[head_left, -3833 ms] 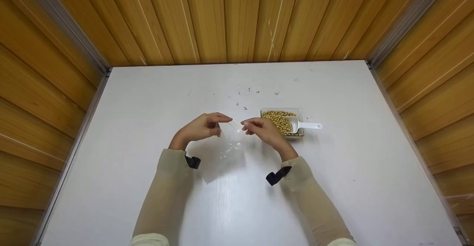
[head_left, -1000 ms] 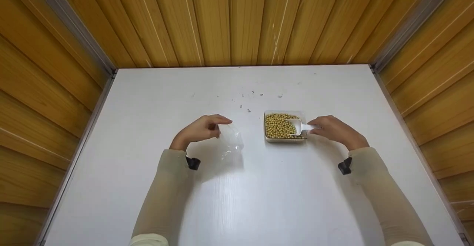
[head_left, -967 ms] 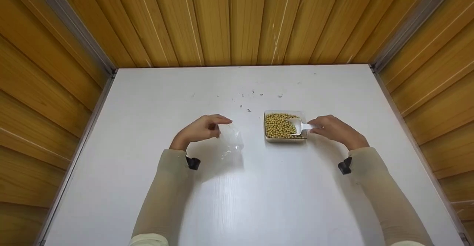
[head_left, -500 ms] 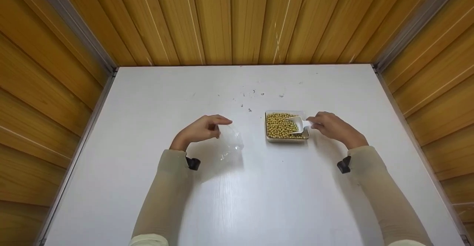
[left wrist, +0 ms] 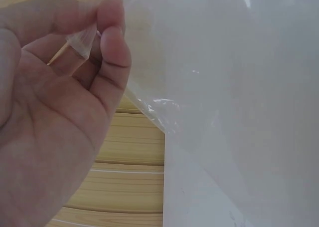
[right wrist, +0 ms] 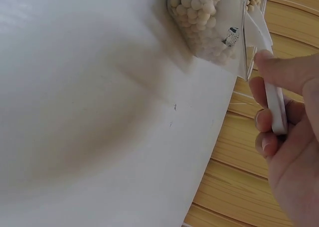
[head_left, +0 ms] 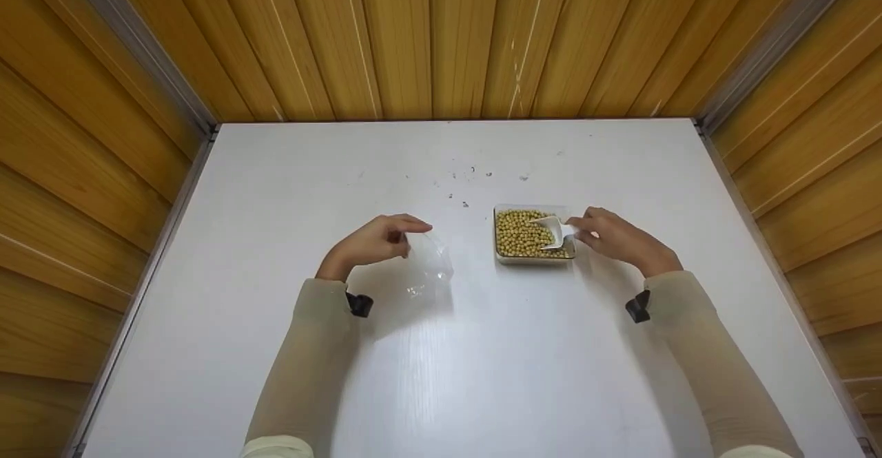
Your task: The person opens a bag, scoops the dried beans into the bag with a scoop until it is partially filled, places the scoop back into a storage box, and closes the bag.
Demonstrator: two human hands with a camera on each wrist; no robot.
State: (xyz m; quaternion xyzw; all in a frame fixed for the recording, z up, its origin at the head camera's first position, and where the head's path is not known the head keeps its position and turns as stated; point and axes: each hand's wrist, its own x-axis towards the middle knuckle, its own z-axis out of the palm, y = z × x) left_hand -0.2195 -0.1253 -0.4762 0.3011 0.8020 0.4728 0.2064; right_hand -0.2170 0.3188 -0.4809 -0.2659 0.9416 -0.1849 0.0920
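Note:
My left hand pinches the edge of a clear plastic bag, which hangs below the fingers over the table. In the left wrist view the bag's film spreads out to the right of the fingertips. With curled fingers, my right hand grips the handle of a white scoop. The scoop's blade sits tilted among round yellow beans, which look like soybeans, inside a clear rectangular container. In the right wrist view the thumb presses along the scoop's handle.
The white table carries small dark marks beyond the hands. Wood-patterned panels stand along its back and both sides. Each wrist wears a black strap piece.
My right hand let go of the bag's edge, moved right and took the scoop's handle. Lately the scoop has tilted, handle end raised. The left hand has stayed in place with the bag.

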